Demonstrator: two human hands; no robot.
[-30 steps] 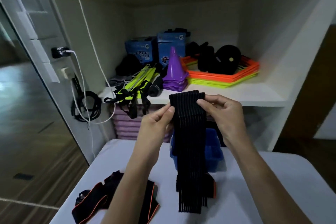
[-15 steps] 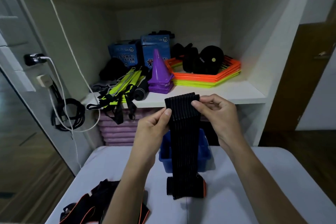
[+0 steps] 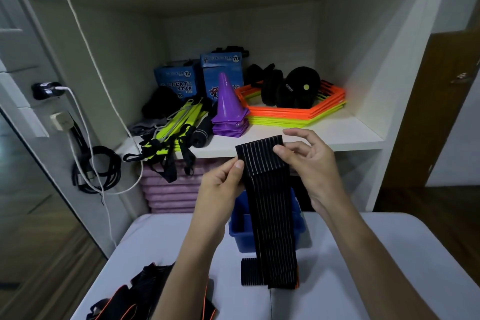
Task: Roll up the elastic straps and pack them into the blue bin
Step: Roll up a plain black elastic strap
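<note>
Between both hands' grip – strap [image 3: 267, 202] top, hanging.

My left hand [image 3: 220, 184] is raised before me, thumb and forefinger pinched together. My right hand [image 3: 309, 161] is level with it, just beside, thumb pressed forward, fingers curled loosely above. Both forearms reach up from below.

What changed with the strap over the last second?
The hanging tail of the black strap got shorter as its top end was rolled. The left hand and right hand still pinch that end above the blue bin.
</note>
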